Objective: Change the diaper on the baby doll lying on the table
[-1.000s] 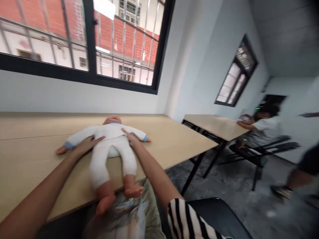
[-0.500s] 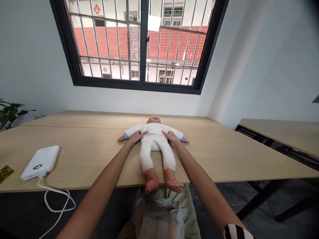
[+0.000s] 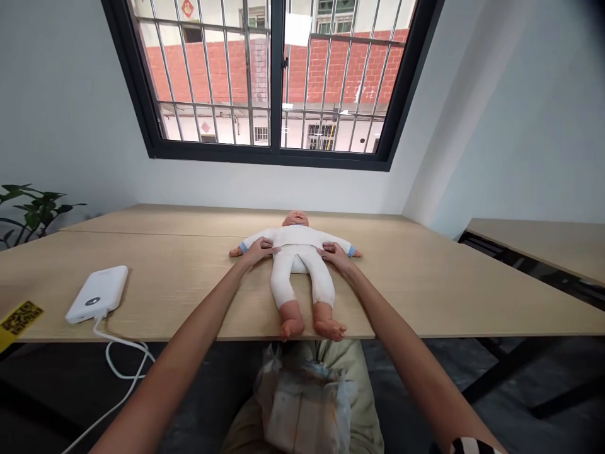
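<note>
A baby doll in a white long-sleeved top and white trousers lies on its back on the light wooden table, head away from me. Its arms spread to both sides, and its bare feet reach the front edge. At the doll's waist, my left hand is on the left side, with thumb and fingers against the cloth near the top's hem. My right hand mirrors it on the right side, fingers bent at the hem. Parts of the fingers are hidden against the doll.
A white power bank with a white cable lies at the left near a yellow code sticker. A plastic bag rests on my lap. Beyond the table are a barred window and, at left, a plant.
The view has tilted and shifted slightly. My fingers, flatter on the doll's waist before, have drawn outward to its sides and bent. The doll's feet overhang the edge less.
</note>
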Motion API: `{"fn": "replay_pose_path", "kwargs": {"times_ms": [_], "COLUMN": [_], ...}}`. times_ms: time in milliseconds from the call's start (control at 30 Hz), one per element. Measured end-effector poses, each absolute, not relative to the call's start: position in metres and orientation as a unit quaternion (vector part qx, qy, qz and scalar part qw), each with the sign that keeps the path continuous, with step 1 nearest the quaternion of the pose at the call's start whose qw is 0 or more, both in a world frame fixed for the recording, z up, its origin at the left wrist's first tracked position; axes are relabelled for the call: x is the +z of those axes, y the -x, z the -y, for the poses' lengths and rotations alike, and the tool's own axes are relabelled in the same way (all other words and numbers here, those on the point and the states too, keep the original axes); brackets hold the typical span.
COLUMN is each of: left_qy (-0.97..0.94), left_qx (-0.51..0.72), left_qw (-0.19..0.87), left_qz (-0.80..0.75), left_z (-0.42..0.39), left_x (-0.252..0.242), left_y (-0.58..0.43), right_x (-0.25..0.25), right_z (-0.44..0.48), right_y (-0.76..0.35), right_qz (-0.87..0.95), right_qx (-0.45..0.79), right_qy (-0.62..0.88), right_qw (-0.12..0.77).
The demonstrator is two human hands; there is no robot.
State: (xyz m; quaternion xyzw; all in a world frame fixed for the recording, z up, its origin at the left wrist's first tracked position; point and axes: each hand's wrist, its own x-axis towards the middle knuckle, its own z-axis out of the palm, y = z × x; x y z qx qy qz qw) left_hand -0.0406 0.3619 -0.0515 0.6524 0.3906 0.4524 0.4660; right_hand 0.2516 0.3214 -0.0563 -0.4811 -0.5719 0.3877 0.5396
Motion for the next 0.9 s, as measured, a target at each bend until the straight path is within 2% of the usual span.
{"fn": "replay_pose_path", "kwargs": {"times_ms": [100,233,400,667,900], "left_qy": [-0.674,-0.709,-0.726,-0.744,-0.701], "left_qx": [0.439,0.424,0.461,0.470,0.487], "left_qw": [0.484,0.431,0.358,0.246,0.314], "left_qz": [-0.345,-0.364,-0.364,-0.406,-0.415], "left_z": [-0.353,-0.352,-0.365,-0.362,-0.349], "left_x": [-0.048,-0.050,-0.065,-0.072,-0.052], "left_y": [0.044,0.037,0.028,0.027,0.030], "right_x": [-0.059,-0.063,-0.072,-0.072,-0.072], "right_z": [-0.314,-0.312,-0.319,-0.316,-0.314], "right_y": [-0.256,-0.250,-0.246,-0.242,-0.244], "right_qz": [0.601,0.626,0.656,0.689,0.697], "right_qx": [0.391,0.379,0.248,0.139,0.128], "right_qy": [0.452,0.466,0.499,0.536,0.523], "right_qw": [0.531,0.497,0.509,0.469,0.474]}}
